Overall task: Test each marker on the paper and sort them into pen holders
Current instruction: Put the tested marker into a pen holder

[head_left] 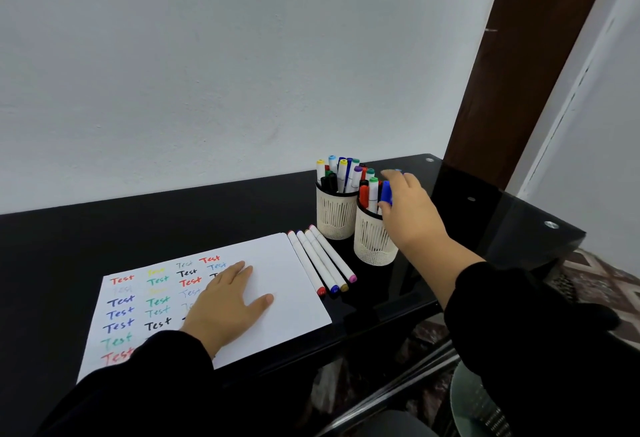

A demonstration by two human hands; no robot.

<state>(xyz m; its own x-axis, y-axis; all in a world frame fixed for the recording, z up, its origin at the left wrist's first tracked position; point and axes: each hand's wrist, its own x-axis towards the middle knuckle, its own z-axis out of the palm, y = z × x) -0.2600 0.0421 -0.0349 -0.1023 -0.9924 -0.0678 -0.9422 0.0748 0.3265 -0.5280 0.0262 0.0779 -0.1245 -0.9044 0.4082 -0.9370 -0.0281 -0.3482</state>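
Note:
A white paper (287, 284) covered with coloured "Test" words lies on the black desk (156, 225). My left hand (228, 301) rests flat on it, fingers straight. Several white markers (322, 258) with coloured caps lie side by side just right of the paper. Two cream mesh pen holders stand behind them: the far one (335, 217) full of markers, the near one (372, 244) holding a few. My right hand (408, 208) reaches over the near holder and pinches a blue marker (386, 192) at its rim.
A white wall runs behind the desk. A dark wooden door frame (519, 62) rises at the right. The desk's right edge and corner (568, 236) lie close to the holders. Patterned floor and a chair part show below right.

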